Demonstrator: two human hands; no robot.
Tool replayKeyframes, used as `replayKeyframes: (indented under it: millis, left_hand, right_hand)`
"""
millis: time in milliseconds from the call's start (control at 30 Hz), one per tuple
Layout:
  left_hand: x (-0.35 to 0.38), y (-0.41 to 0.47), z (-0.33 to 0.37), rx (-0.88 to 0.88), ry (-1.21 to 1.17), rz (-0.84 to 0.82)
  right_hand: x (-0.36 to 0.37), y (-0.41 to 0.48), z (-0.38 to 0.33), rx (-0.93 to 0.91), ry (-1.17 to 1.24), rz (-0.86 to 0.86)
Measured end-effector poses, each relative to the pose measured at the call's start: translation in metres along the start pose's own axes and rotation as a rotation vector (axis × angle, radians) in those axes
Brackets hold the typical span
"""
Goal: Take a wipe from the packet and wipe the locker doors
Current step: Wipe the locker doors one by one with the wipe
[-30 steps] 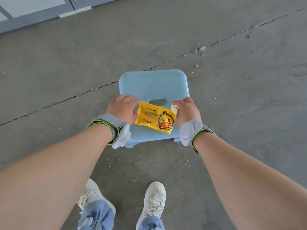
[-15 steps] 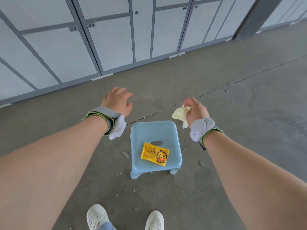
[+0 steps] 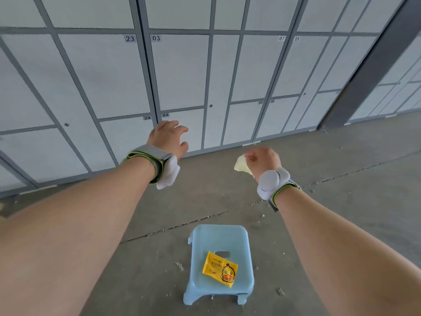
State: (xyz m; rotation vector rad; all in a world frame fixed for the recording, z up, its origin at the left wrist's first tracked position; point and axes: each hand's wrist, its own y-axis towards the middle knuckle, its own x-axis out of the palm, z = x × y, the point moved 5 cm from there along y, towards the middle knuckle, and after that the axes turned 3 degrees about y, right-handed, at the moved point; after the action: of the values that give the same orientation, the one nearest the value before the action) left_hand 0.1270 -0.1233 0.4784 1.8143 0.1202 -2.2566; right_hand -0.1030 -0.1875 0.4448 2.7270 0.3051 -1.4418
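The yellow wipe packet (image 3: 220, 269) with a duck print lies flat on a light blue plastic stool (image 3: 241, 238) at the bottom centre. My right hand (image 3: 262, 159) is raised above the stool and pinches a crumpled pale yellow wipe (image 3: 242, 166). My left hand (image 3: 167, 137) is lifted with relaxed, spread fingers and holds nothing, in front of the lower locker row. White locker doors (image 3: 180, 71) with grey frames and small number plates fill the upper half of the view.
The concrete floor (image 3: 341, 169) has a long crack running across it and scattered crumbs of debris around the stool. A dark grey pillar (image 3: 369, 69) stands at the right end of this locker bank, with more lockers behind it.
Both hands left the packet on the stool and rose; the right hand pulled the wipe free. My view tilted up from the floor to the locker doors.
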Motion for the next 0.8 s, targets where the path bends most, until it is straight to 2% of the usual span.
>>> replayKeyframes:
  millis: [100, 400, 533, 800]
  left_hand:
    - [-0.026, 0.012, -0.019, 0.005, 0.026, 0.027]
    - [-0.163, 0.072, -0.119, 0.066, 0.064, 0.153]
    - [-0.205, 0.102, -0.163, 0.11, 0.105, 0.174]
    - [-0.282, 0.159, -0.214, 0.153, 0.137, 0.23]
  right_hand:
    - [-0.012, 0.009, -0.038, -0.031, 0.022, 0.044]
    - [-0.028, 0.048, -0.222, -0.204, 0.08, 0.2]
    - [-0.027, 0.069, -0.284, -0.142, 0.073, 0.232]
    - [-0.048, 0.109, -0.368, -0.169, 0.131, 0.381]
